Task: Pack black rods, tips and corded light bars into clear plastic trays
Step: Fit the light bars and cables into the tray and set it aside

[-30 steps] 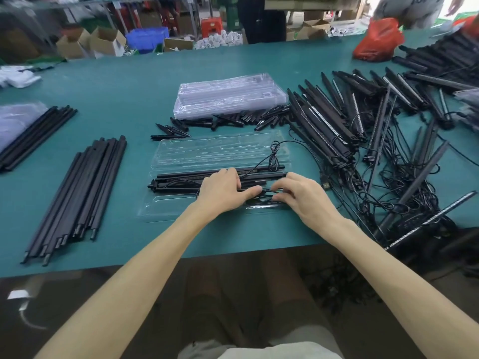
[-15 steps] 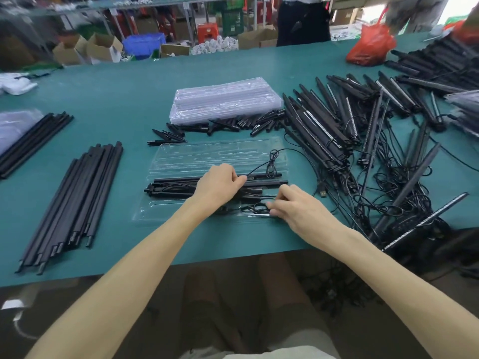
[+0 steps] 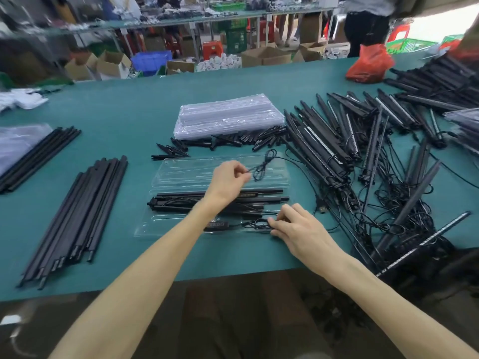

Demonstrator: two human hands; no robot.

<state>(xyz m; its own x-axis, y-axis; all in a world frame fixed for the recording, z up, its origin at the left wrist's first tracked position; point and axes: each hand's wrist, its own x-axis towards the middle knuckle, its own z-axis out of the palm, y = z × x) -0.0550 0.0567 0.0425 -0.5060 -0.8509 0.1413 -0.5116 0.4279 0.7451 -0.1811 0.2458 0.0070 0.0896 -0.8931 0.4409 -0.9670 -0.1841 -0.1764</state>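
Left hand (image 3: 228, 180) had come up off the rods (image 3: 176, 202) & now sat over the far half of the open clear tray (image 3: 181, 167), thumb & forefinger pinching a thin black cord (image 3: 261, 167) whose loop lay on that half. Right hand (image 3: 300, 230) stayed at the tray's near strip, fingers curled round a bunched coil (image 3: 255, 224) of cord, w/ an inline controller (image 3: 217, 225) just left of it. Rods lay lengthwise in the tray's middle section; tray sat centred near the front edge of the table (image 3: 116, 110). USB plug (image 3: 322, 209) lay on the table just right of the tray. Behind: loose tips (image 3: 233, 141), then a stack of empty trays (image 3: 228, 117). Left: spare rods (image 3: 77, 216) side by side. Right: tangled pile of corded light bars (image 3: 326, 143). Red bag (image 3: 368, 63) at far right.
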